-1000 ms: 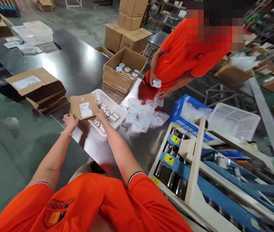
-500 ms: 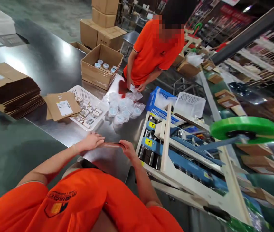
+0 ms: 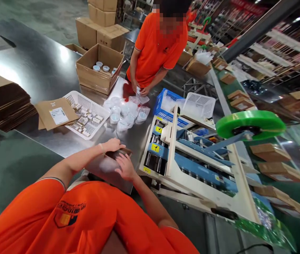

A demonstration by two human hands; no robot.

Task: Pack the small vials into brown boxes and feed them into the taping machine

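A small brown cardboard box [image 3: 124,151] sits low over the near edge of the steel table, its dark inside partly showing. My left hand [image 3: 113,144] is closed on its far left side. My right hand [image 3: 126,167] lies against the near right side, its fingers spread. Both hands cover much of the box. Just beyond them is a white perforated basket [image 3: 98,132] with several small wrapped packs. Flat cartons [image 3: 45,112], the top one labelled, overlap its left rim. To the basket's right lie several round tubs in clear bubble bags [image 3: 126,118].
A co-worker in an orange shirt [image 3: 150,53] handles a clear bag across the table. An open carton [image 3: 93,77] holds round tubs. Stacked flat cardboard [image 3: 5,102] lies left. At right stands a roller taping machine [image 3: 163,151] with a green tape roll [image 3: 250,119], near a blue crate [image 3: 159,107].
The cardboard piece between my hands was thin and edge-on; now it is opened out into a box shape. My right hand has moved in closer to my left, and the view has shifted.
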